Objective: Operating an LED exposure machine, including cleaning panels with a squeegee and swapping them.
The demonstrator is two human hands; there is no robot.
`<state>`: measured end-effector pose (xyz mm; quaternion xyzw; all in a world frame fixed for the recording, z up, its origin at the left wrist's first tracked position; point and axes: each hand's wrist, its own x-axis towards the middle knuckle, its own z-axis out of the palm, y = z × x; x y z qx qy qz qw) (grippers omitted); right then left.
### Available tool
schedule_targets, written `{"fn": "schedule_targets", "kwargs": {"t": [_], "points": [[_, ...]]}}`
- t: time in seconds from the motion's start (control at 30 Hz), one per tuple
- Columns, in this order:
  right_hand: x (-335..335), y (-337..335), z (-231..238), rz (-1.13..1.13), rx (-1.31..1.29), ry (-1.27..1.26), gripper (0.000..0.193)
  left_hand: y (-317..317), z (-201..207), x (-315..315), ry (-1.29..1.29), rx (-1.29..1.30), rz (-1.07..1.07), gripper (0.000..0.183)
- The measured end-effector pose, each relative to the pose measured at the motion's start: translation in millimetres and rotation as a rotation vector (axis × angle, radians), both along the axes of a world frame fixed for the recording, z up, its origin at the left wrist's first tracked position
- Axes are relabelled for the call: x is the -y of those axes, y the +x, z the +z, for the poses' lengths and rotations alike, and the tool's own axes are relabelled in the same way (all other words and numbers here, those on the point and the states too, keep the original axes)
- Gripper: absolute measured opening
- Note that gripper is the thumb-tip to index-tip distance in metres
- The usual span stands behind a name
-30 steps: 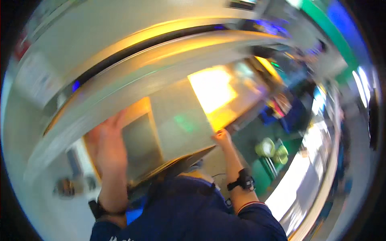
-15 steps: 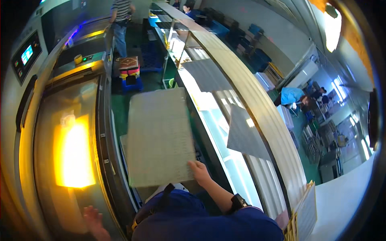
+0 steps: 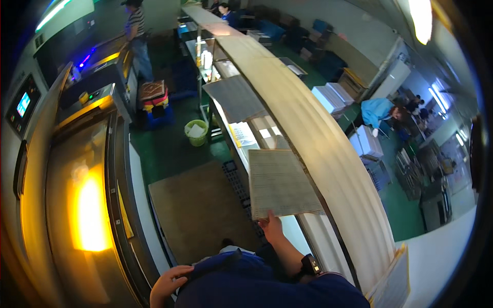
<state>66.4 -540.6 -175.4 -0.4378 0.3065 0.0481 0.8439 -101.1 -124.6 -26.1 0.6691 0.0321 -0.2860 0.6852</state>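
Over green floor, right hand (image 3: 271, 226) pinches one flat sheet (image 3: 281, 183); left hand (image 3: 168, 284), loosely curled, holds nothing.

my right hand (image 3: 270, 226) pinches the near edge of a flat pale sheet (image 3: 281, 183), held up over the long work counter (image 3: 287, 97). my left hand (image 3: 169, 284) rests loosely curled beside my dark shirt (image 3: 267, 287), holding nothing.

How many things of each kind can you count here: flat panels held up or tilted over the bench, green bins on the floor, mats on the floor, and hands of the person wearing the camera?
Flat panels: 2, the held panel and the tilted panel
Green bin: 1
Floor mat: 1
Wearer's hands: 2, the right hand with its grip on the held panel, the left hand empty
Total: 6
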Motion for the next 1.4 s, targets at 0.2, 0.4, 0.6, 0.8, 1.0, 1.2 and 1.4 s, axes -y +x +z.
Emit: {"fn": "schedule_targets", "kwargs": {"t": [0.2,0.4,0.6,0.8,1.0,1.2,1.4], "points": [[25.2,-18.4,52.8,1.106,-0.067,-0.54,0.045,32.1,48.8,52.8,0.266,0.258,-0.181,0.045],[-25.3,6.1,133.1,1.123,0.267,-0.648,0.019,44.0,55.4,55.3,0.371,0.152,-0.263,0.039],[-89.4,24.7,189.1,1.249,0.471,-0.631,0.019,37.5,43.9,58.2,0.559,0.382,-0.127,0.033],[-165.1,12.0,197.0,1.696,0.641,-0.634,0.024,10.6,39.4,38.6,0.545,0.305,0.114,0.031],[-213.2,-2.2,194.7,1.867,0.795,-0.558,0.028,-4.7,41.2,24.1,0.523,0.211,0.225,0.034],[-241.4,10.2,202.4,2.107,0.695,-0.469,0.025,-13.5,42.9,10.5,0.481,0.157,0.24,0.033],[-248.4,-12.4,210.5,1.968,1.292,-0.902,0.018,-19.0,34.8,6.1,0.462,0.156,0.251,0.035]]}}
